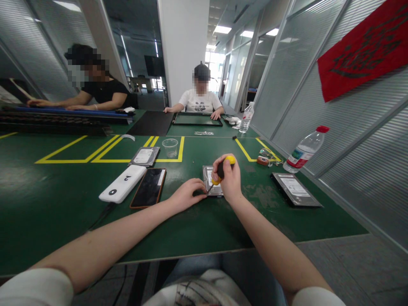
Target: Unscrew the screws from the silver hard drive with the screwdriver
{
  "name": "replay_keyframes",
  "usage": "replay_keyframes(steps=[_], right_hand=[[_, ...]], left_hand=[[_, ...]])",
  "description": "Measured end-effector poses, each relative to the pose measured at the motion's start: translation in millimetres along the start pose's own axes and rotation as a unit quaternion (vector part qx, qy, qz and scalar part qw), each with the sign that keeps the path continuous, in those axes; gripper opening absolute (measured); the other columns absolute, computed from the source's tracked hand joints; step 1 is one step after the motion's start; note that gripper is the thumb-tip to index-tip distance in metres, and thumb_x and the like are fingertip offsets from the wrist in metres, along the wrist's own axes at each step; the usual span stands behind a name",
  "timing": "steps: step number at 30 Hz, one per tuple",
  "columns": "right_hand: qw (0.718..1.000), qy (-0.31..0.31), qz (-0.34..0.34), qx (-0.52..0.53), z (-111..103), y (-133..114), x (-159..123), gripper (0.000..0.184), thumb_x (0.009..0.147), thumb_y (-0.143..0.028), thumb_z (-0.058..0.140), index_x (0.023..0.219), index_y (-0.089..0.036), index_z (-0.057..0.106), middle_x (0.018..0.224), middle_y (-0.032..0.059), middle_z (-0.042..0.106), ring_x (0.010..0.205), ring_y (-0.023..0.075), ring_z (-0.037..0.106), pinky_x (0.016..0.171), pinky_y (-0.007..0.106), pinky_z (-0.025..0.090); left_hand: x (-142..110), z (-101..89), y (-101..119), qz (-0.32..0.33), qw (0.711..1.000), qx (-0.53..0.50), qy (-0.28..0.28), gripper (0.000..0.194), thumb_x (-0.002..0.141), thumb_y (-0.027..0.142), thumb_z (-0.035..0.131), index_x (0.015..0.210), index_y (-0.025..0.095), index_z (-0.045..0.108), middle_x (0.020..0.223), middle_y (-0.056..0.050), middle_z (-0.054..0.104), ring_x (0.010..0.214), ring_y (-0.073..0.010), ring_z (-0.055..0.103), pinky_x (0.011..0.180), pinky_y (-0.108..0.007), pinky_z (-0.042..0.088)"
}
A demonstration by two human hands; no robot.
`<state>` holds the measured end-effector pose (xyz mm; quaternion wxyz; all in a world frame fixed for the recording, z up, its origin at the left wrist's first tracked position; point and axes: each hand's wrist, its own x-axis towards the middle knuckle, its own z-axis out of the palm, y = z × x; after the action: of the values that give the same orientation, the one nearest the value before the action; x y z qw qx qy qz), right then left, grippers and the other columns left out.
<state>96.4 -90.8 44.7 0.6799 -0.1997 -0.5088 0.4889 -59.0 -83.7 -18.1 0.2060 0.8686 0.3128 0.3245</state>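
In front of me a silver hard drive [208, 173] with a white label lies flat on the green table. My right hand [232, 182] is wrapped round the yellow and black handle of a screwdriver [220, 170]. The screwdriver leans, its tip down at the drive's near left corner. My left hand [190, 189] is at that same corner, thumb and fingers closed on the drive's edge close to the tip. Part of the drive is hidden behind my right hand, and the screw under the tip is too small to make out.
A second hard drive [295, 189] lies right, a third [145, 156] farther left. Left of me are a phone [148, 188] and a white power bank [123, 183] with a cable. Beyond stand a plastic cup [170, 148] and a water bottle [306, 149]. Two people sit across the table.
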Motion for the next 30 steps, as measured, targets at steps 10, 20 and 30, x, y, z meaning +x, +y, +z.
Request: replay_keyframes(steps=[10,20,30], right_hand=[[1.000,-0.017,-0.005,-0.015,0.5,0.5,-1.3,0.036,0.083,-0.056,0.061,0.083,-0.022,0.046,0.062,-0.0084,0.052,0.041,0.0038,0.045,0.041,0.018,0.034],[0.996,-0.087,0.008,-0.004,-0.7,1.1,-5.3,0.033,0.089,-0.056,0.050,0.093,-0.024,0.053,0.071,-0.0037,0.056,0.052,0.0075,0.049,0.050,0.022,0.037],[0.997,-0.078,0.004,-0.012,-0.3,1.1,-5.7,0.033,0.089,-0.057,0.049,0.091,-0.024,0.052,0.070,-0.0042,0.054,0.051,0.0079,0.048,0.049,0.022,0.035]], left_hand=[[-0.4,0.0,1.0,0.001,1.000,-0.008,0.003,0.007,0.081,0.012,0.069,0.083,0.017,0.066,0.093,-0.004,0.068,0.094,-0.0204,0.063,0.090,-0.034,0.048],[-0.5,0.1,-1.1,0.005,1.000,-0.017,0.004,0.011,0.078,0.010,0.069,0.084,0.018,0.065,0.092,-0.004,0.068,0.094,-0.0205,0.063,0.089,-0.034,0.048],[-0.7,1.2,-3.3,0.001,1.000,-0.024,0.005,0.011,0.078,0.011,0.070,0.084,0.018,0.065,0.092,-0.004,0.067,0.093,-0.0208,0.063,0.089,-0.034,0.048]])
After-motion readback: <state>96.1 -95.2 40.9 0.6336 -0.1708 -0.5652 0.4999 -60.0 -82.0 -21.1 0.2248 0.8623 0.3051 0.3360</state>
